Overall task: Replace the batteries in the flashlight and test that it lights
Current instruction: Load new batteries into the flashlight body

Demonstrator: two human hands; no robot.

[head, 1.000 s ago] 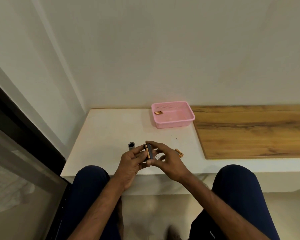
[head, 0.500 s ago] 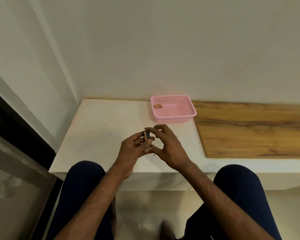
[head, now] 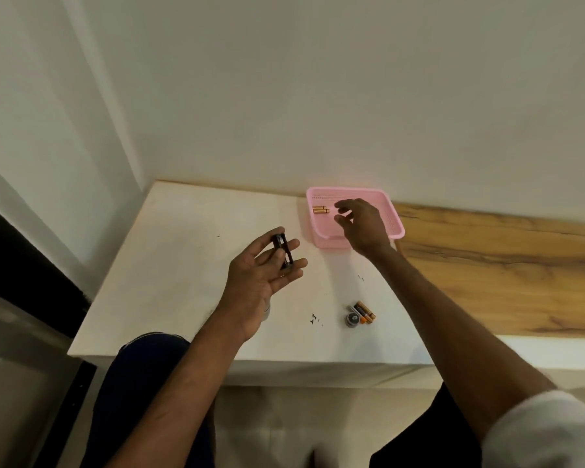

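Knees (head: 139,383) in dark cloth press up to the front edge of the surface (head: 183,271), a smooth, matt white slab. A white sleeve (head: 551,430) shows at the bottom right, cut off by the frame. A few dark specks (head: 314,319) lie near the front. To their right a small dark round cap (head: 352,319) sits touching some loose batteries (head: 366,311), black-and-copper cylinders lying side by side, their count hard to read. Under the left wrist a sliver of pale grey (head: 267,313) peeps out, too hidden to identify.

The left hand (head: 257,282) is turned palm up above the surface and holds the flashlight's black battery holder (head: 283,251). It is a short open-sided frame lying across fingers that bend only slightly round it. The holder is small and dark, so its detail is lost. The flashlight's barrel I cannot make out.

Farther back the right hand (head: 363,226) hangs over the pink basket (head: 393,221), fingers loosely spread and curled, gripping nothing. The basket is thin perforated plastic, rectangular with rounded corners. Two copper-coloured batteries (head: 320,210) lie in its left end, just beyond the fingertips. To the right runs a grained wooden panel (head: 487,271), and behind everything stands a plain pale wall (head: 352,96).
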